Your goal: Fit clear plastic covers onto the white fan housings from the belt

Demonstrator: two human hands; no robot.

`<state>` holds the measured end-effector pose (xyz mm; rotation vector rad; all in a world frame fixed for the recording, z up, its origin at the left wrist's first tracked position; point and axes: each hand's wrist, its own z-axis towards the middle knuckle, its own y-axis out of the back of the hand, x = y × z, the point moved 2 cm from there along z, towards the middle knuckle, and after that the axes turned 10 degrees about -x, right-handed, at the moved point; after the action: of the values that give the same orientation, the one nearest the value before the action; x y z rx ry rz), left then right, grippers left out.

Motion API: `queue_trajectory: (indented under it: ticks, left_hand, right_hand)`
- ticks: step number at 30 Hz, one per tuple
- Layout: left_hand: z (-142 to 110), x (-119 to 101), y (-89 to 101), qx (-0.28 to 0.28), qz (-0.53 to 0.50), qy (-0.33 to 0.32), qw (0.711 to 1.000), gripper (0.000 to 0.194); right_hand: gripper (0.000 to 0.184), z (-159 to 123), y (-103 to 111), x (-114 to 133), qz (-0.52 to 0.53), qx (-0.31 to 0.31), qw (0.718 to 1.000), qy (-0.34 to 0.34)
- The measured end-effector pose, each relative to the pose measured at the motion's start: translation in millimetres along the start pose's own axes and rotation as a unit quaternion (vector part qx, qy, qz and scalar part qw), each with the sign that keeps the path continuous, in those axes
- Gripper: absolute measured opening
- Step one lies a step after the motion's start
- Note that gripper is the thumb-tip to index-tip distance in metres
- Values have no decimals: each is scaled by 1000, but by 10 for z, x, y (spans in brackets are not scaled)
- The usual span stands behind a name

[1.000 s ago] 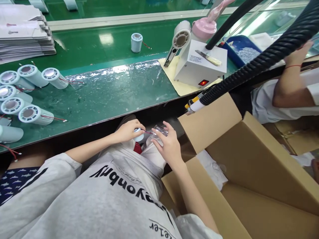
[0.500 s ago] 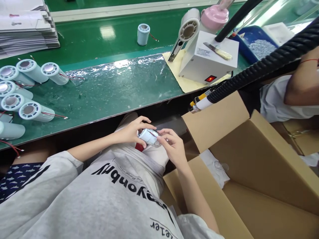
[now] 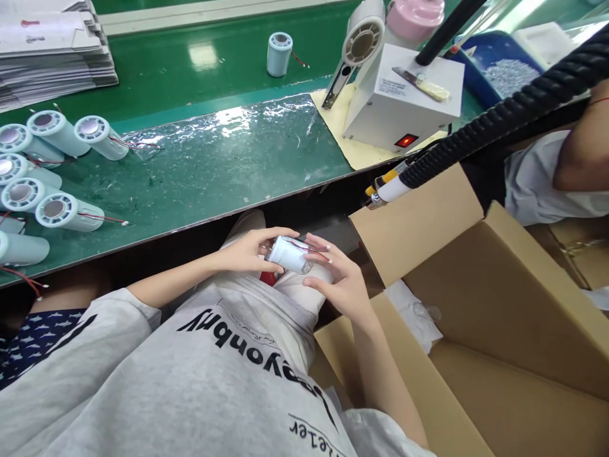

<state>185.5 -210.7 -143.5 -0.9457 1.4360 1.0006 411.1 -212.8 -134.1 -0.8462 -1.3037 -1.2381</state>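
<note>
My left hand (image 3: 254, 249) grips one end of a light-blue cylinder (image 3: 288, 254) between thumb and fingers, above my lap. Thin red and dark wires with small white plugs run along the cylinder and stick out toward my other hand. At the far end, my right hand (image 3: 340, 276) has its thumb and fingers spread around the wires and rim. Whether a fingertip touches them I cannot tell. Several similar light-blue cylinders (image 3: 71, 211) with round vented ends and red wires lie on the left of the green bench (image 3: 204, 178).
One more cylinder (image 3: 279, 54) stands farther back. A white box (image 3: 399, 101) with a lit red switch carries a knife (image 3: 421, 84). A black corrugated hose (image 3: 499, 114) crosses the right side above an open carton (image 3: 442, 266). A co-worker's arm (image 3: 583, 146) shows at far right.
My right hand has opened, its fingers spreading away from the cylinder's end, where they pinched before. The wire ends now stick out toward it. My left hand keeps its hold.
</note>
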Motion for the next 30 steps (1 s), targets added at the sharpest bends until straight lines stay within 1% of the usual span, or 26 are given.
queue_trajectory:
  ticks: [2,3,4,6,7,9,13,16,22,27,30]
  left_hand:
    - [-31,9,-4,8,-57,50,997,76]
    - [-45,4,-5,15,-66,64,996,77]
    - [-55,-5,-3,21,-66,73,995,79]
    - [-66,-27,4,36,-57,89,994,83]
    - [-67,-39,8,44,-54,96,993,86]
    - [-64,-65,18,52,-46,91,993,87]
    - [-65,-114,37,50,-10,24,998,79]
    - [-87,-129,40,63,-1,-6,998,76]
    - [-114,-171,47,80,2,-35,996,73]
    - [-112,-187,44,84,7,-49,995,71]
    - [-112,-188,38,86,3,-63,994,71]
  right_hand:
    - [33,-52,3,14,-80,9,993,92]
    - [34,-78,5,16,-106,8,986,126]
    - [35,-101,9,13,-118,7,982,149]
    - [40,-135,17,0,-117,11,980,161]
    - [41,-147,22,-6,-110,14,982,154]
    - [43,-161,30,-12,-89,19,989,116]
    - [45,-175,28,25,-39,31,999,11]
    - [44,-182,19,70,-4,37,998,-47]
    - [42,-195,15,81,59,31,992,-108]
    - [43,-197,-5,76,103,25,981,-163]
    - [43,-184,-24,73,129,26,974,-183]
